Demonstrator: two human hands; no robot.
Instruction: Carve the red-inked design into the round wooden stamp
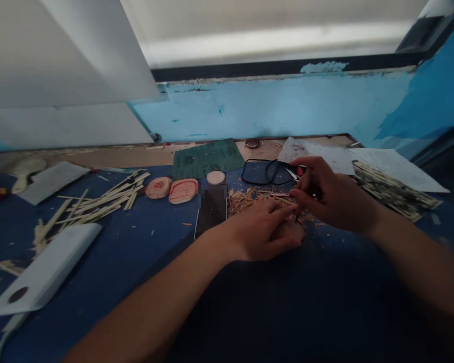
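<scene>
Now, the right hand [327, 196] is curled close by the left hand [263, 227], whatever either grips hidden; shavings [245, 202] lie just beyond, leftward. Left steady, fingertips clear, small strokes look wisest.

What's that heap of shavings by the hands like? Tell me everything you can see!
The shavings are small, thin bits, reddish-brown with a few paler ones, and look like wood. They lie loose in a messy heap on the blue table, right of the phone, with stray pieces scattered around. The left hand hides part of the heap, so I can't tell how far it goes underneath.
</scene>
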